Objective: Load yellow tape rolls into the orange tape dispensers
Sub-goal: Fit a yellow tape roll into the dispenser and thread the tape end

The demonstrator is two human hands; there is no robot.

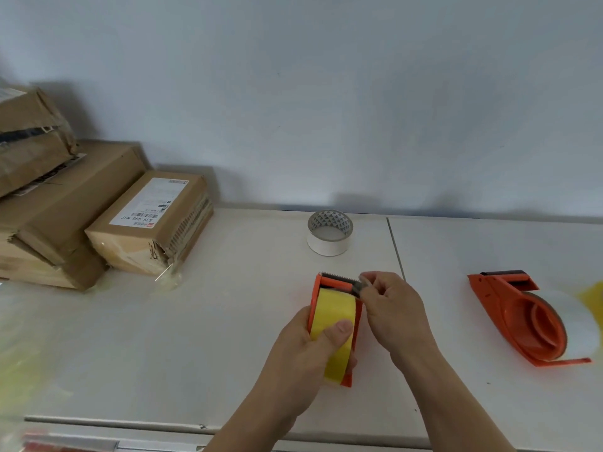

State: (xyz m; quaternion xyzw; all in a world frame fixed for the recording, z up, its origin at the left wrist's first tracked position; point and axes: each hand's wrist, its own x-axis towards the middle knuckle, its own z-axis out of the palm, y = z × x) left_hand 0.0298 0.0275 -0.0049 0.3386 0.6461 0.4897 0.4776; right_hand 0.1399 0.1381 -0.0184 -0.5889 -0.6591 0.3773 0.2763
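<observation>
An orange tape dispenser point(356, 324) is held upright over the white table, with a yellow tape roll point(336, 313) seated inside it. My left hand point(303, 357) grips the dispenser body from the left, thumb pressed on the yellow roll. My right hand point(391, 308) pinches the dispenser's grey front part beside the serrated blade point(336, 276). A second orange dispenser point(518, 318) lies on its side at the right, holding a pale roll. A yellow patch point(594, 296) shows at the right edge; I cannot tell what it is.
A white tape roll point(329, 232) stands behind the held dispenser. Stacked cardboard boxes point(146, 223) fill the back left of the table point(212, 321). A blurred clear and yellow wrapping point(19, 347) lies at the left edge. The wall runs close behind.
</observation>
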